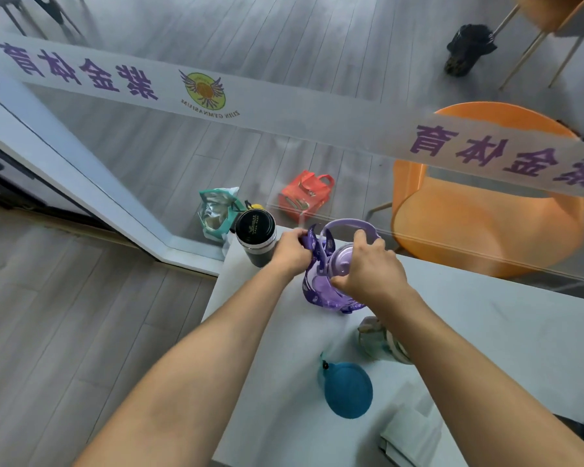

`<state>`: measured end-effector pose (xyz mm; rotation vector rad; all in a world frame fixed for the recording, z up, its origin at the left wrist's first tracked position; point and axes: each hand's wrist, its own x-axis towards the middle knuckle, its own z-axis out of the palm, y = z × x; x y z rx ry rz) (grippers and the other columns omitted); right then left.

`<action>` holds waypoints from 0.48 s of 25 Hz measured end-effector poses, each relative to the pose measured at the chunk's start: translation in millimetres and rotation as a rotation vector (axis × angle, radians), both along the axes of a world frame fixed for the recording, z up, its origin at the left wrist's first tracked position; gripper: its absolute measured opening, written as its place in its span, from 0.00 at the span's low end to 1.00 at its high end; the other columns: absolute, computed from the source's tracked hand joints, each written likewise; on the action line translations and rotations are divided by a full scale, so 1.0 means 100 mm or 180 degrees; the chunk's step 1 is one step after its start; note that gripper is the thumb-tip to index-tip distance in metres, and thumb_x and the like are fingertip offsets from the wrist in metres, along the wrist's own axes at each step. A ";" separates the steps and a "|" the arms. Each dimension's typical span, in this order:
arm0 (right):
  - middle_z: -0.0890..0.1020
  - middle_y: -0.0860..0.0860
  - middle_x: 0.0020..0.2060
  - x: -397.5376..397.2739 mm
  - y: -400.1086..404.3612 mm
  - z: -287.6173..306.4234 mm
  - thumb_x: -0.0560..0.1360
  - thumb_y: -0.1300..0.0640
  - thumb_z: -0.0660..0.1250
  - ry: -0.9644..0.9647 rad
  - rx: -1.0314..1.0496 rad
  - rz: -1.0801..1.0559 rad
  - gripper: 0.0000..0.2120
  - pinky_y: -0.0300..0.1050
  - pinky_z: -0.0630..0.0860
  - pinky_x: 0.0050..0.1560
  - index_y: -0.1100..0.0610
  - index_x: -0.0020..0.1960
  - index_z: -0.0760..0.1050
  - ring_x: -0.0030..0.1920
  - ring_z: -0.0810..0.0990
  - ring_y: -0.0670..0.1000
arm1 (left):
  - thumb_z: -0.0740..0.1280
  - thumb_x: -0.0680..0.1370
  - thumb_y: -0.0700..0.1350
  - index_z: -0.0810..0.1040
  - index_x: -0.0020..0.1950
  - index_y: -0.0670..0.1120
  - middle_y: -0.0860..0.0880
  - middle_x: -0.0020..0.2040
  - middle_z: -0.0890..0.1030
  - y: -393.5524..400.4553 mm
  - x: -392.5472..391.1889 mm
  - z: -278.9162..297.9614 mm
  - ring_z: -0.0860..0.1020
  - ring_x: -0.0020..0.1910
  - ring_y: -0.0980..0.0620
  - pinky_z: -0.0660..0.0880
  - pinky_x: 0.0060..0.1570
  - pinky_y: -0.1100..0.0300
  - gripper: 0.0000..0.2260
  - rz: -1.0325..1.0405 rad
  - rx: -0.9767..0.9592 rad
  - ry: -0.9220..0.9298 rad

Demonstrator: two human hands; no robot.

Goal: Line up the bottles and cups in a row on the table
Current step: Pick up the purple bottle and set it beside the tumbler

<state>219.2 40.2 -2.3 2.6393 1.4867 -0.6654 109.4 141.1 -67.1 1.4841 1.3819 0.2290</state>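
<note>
Four drinking vessels on the table (486, 315) (one half hidden), two hands.

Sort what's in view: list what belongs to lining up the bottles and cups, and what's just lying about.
Part of the job: purple bottle held by both hands, left hand on its strap, right hand on its lid; black cup; blue bottle; clear bottle.

Lying about: orange chair; red bag; green bag.

On the table (486, 332), 4 drinking vessels run from far to near: a lidded tumbler (255, 239) at the far left corner, a strapped jug (331, 278) right of it, then a clear cup (373, 338) and a round-lidded bottle (348, 389) nearest. Folded paper (408, 433) lies right of the bottle. Behind the table stands a glass partition (284, 112), with 2 bags (304, 195) and a chair (486, 210) beyond.
</note>
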 end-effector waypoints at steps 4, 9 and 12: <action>0.72 0.63 0.65 0.01 0.16 -0.06 0.68 0.43 0.76 0.0222 0.0062 -0.0155 0.40 0.55 0.73 0.60 0.57 0.70 0.61 0.65 0.73 0.66 | 0.65 0.70 0.34 0.81 0.56 0.46 0.42 0.51 0.84 0.21 0.12 0.08 0.81 0.52 0.40 0.79 0.55 0.48 0.17 -0.0124 0.0076 0.0255; 0.70 0.63 0.67 -0.05 0.31 -0.14 0.67 0.40 0.76 0.0263 0.0074 -0.0185 0.41 0.55 0.73 0.61 0.56 0.71 0.61 0.66 0.70 0.65 | 0.64 0.73 0.34 0.68 0.66 0.40 0.39 0.58 0.77 0.34 0.16 0.19 0.77 0.56 0.40 0.77 0.56 0.47 0.21 -0.0368 -0.0228 0.0538; 0.69 0.63 0.69 -0.11 0.35 -0.16 0.68 0.39 0.75 0.0294 0.0114 -0.0225 0.42 0.55 0.72 0.63 0.56 0.72 0.61 0.68 0.68 0.64 | 0.63 0.75 0.37 0.61 0.72 0.40 0.37 0.62 0.74 0.31 0.13 0.27 0.75 0.56 0.39 0.76 0.55 0.48 0.25 -0.0568 -0.0265 0.0725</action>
